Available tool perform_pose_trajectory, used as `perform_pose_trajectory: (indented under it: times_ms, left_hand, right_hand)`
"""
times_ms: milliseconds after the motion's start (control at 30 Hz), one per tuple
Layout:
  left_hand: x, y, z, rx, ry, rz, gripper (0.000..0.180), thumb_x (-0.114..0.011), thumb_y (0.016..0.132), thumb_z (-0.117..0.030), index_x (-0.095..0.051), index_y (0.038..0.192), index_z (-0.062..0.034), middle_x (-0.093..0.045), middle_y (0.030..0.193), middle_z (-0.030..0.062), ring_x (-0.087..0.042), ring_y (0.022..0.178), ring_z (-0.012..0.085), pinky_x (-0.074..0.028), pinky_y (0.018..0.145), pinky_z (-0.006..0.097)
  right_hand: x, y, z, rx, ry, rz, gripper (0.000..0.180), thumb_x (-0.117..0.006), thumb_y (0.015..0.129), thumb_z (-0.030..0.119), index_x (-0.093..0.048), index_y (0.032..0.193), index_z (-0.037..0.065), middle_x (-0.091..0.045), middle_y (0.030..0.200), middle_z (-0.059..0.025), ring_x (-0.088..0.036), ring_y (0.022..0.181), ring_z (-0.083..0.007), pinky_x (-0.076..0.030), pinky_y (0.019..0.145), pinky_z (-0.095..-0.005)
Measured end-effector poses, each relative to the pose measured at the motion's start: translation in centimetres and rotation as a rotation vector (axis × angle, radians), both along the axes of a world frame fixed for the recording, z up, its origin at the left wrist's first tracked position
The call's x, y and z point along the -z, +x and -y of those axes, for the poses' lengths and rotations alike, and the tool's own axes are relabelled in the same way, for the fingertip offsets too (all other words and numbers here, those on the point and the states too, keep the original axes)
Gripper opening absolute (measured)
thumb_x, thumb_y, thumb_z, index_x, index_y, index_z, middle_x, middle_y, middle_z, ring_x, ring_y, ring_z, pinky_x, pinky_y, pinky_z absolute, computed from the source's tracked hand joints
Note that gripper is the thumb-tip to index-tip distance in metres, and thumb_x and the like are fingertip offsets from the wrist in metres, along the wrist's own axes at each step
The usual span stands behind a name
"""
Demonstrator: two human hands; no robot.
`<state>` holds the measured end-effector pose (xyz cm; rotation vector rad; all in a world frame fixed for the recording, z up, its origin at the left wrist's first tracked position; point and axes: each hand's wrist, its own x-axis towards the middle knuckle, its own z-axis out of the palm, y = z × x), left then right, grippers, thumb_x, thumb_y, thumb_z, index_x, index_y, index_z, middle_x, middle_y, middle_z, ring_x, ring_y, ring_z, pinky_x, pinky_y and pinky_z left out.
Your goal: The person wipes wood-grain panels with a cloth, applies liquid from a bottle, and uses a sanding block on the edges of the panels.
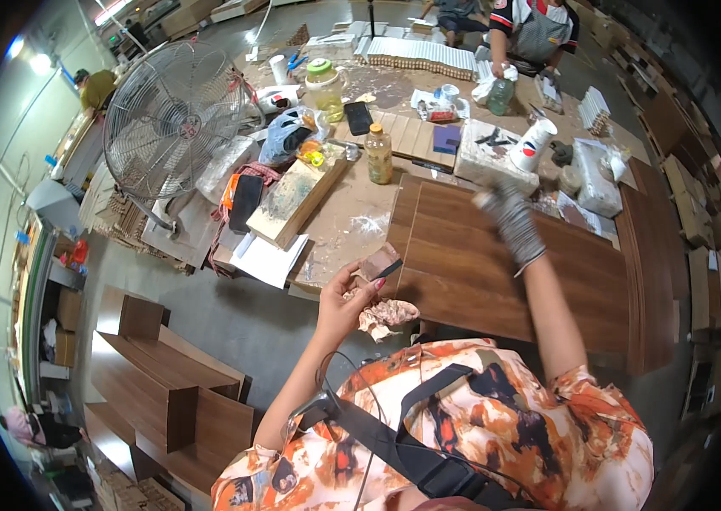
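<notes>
brown wood-grain panel point(497, 264) lies flat on the near right part of the bench point(352, 221), and the left hand point(348, 298) at its near left corner is clamped on a small pinkish block point(377, 262) with a dark edge, a crumpled pale rag point(388, 315) bunched just beneath the hand. the right hand point(509, 217), in a grey knit glove and blurred, is over the far edge of the panel, well apart from the left, and i cannot tell whether it grips anything. farther off stand a small bottle of yellow liquid point(378, 153), a white block point(488, 157) and, to the far left, a round metal fan point(171, 119).
</notes>
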<state>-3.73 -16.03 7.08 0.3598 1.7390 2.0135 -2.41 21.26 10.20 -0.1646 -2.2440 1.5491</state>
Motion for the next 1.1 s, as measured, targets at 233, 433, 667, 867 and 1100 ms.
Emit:
perform_pose_trajectory:
  times_ms: [233, 433, 667, 867, 1100]
  left_hand:
    - [-1.1, -2.6, -11.1, 0.107, -0.076, -0.206, 0.051, -0.074, 0.094, -0.012, -0.056, 0.141, -0.0041, -0.072, 0.104, 0.0056, -0.067, 0.090, 0.0108, -0.056, 0.080, 0.029]
    - [2.5, -3.1, -17.9, 0.106, -0.034, -0.250, 0.045, -0.072, 0.095, -0.011, -0.058, 0.137, -0.0016, -0.071, 0.096, 0.0061, -0.066, 0.086, 0.0100, -0.055, 0.078, 0.029]
    - [6.1, -2.3, -17.9, 0.002, -0.271, -0.396, 0.050, -0.077, 0.090, -0.022, -0.062, 0.136, -0.0104, -0.071, 0.084, 0.0120, -0.070, 0.077, 0.0279, -0.055, 0.071, 0.036]
    - [5.8, -1.8, -19.2, 0.056, -0.233, -0.443, 0.051, -0.078, 0.089, -0.017, -0.062, 0.137, -0.0098, -0.070, 0.084, 0.0106, -0.069, 0.076, 0.0245, -0.054, 0.071, 0.033]
    - [6.6, -2.0, -18.4, 0.001, -0.272, -0.358, 0.050, -0.079, 0.088, -0.015, -0.063, 0.135, -0.0108, -0.073, 0.091, 0.0122, -0.071, 0.081, 0.0228, -0.055, 0.076, 0.033]
  right_hand:
    - [1.8, -7.1, -30.7, 0.814, 0.950, 0.440, 0.070, -0.072, 0.084, 0.041, -0.054, 0.139, 0.001, -0.062, 0.126, -0.0235, -0.062, 0.115, -0.0361, -0.051, 0.098, -0.0442]
    - [4.5, -11.3, -35.3, 0.802, 0.767, 0.345, 0.126, -0.069, 0.067, 0.085, -0.044, 0.141, -0.014, -0.055, 0.134, -0.0352, -0.060, 0.119, -0.0469, -0.052, 0.097, -0.0498]
    - [5.5, -15.4, -34.0, 0.755, 0.891, 0.267, 0.072, -0.082, 0.075, 0.046, -0.061, 0.135, 0.011, -0.067, 0.122, -0.0250, -0.062, 0.117, -0.0441, -0.051, 0.100, -0.0485]
    - [-0.7, -10.1, -37.1, 0.699, 0.756, 0.243, 0.073, -0.081, 0.076, 0.051, -0.063, 0.131, 0.006, -0.066, 0.122, -0.0294, -0.064, 0.113, -0.0440, -0.051, 0.097, -0.0478]
    - [-6.0, -8.7, -21.3, 0.318, 0.286, -0.208, 0.038, -0.079, 0.087, 0.030, -0.068, 0.116, 0.008, -0.069, 0.113, -0.0107, -0.067, 0.099, -0.0260, -0.054, 0.088, -0.0366]
